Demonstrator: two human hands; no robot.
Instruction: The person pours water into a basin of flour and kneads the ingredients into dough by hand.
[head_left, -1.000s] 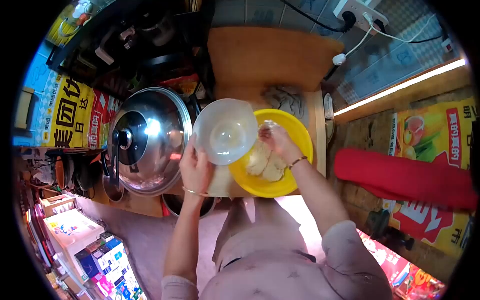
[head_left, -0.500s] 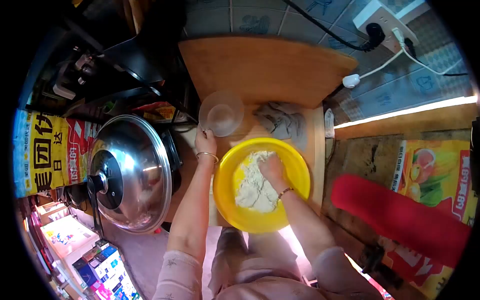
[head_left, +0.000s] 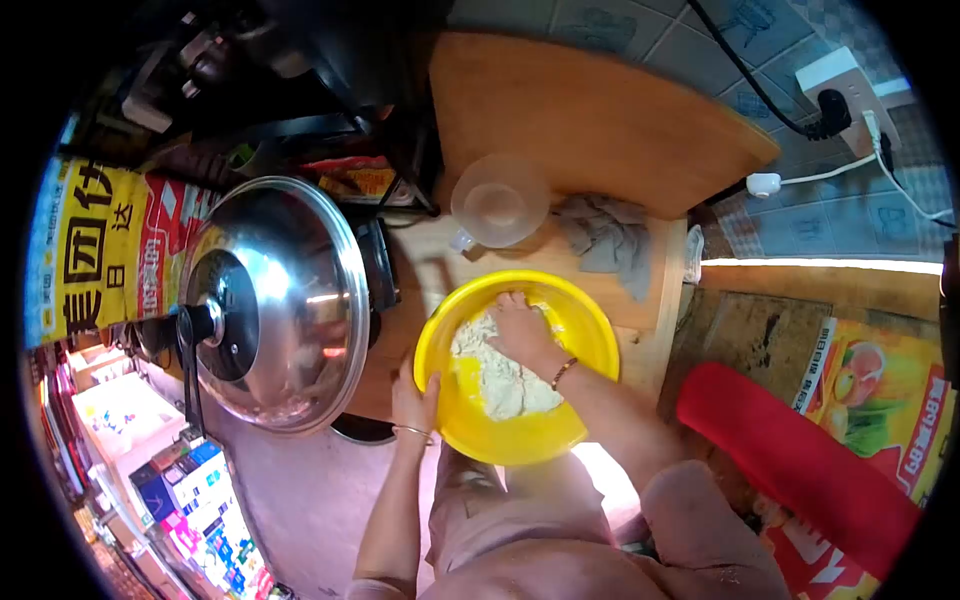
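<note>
A yellow basin (head_left: 596, 400) stands at the front of the wooden counter, holding a pale, crumbly mass of floury dough (head_left: 515, 390). My left hand (head_left: 412, 400) grips the basin's left rim, its thumb on the rim and its fingers down the outer side. Inside the basin, my right hand (head_left: 522, 328) rests on the floury mass, palm down with the fingers reaching toward the far wall; the fingertips are partly hidden. Behind the basin is a translucent plastic measuring cup (head_left: 500, 205), its handle pointing toward me. No hand touches the cup.
A large pan with a shiny domed lid (head_left: 290, 310) is close on the left. A grey cloth (head_left: 605, 240) lies behind the basin, near a wooden board (head_left: 590, 110) against the tiles. A red padded object (head_left: 790, 460) and a power strip (head_left: 850, 100) are at right.
My left hand has let go of the measuring cup and come back to the basin's left rim. My right hand has shifted within the floury dough. The view has turned slightly.
</note>
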